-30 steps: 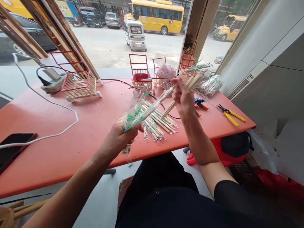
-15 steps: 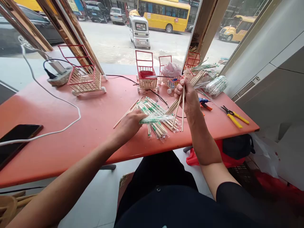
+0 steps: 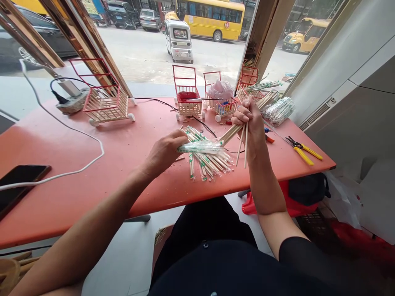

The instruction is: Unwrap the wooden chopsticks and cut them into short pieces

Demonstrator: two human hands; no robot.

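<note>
My left hand [image 3: 166,151] is closed on clear plastic chopstick wrappers [image 3: 200,147] with green print, held just above the table. My right hand [image 3: 250,119] grips a bundle of bare wooden chopsticks [image 3: 230,135]; two of them hang down at a different angle from the rest. The lower end of the bundle reaches to the open end of the wrappers. Beneath both lies a pile of wrapped chopsticks [image 3: 212,163], partly covered by the wrappers. Whether the bundle's tips are still inside the plastic, I cannot tell.
Small stick-built carts with red rims stand at the back: one at left [image 3: 108,102], one in the middle [image 3: 189,105], more at right. Yellow-handled cutters [image 3: 304,150] and a bundle of wrapped chopsticks [image 3: 279,111] lie at right. A phone [image 3: 21,185] and white cable [image 3: 92,137] are at left.
My right hand has moved slightly right and down with the chopsticks, drawing them away from the wrappers. My left hand has shifted a little left and up, still holding the wrappers.
</note>
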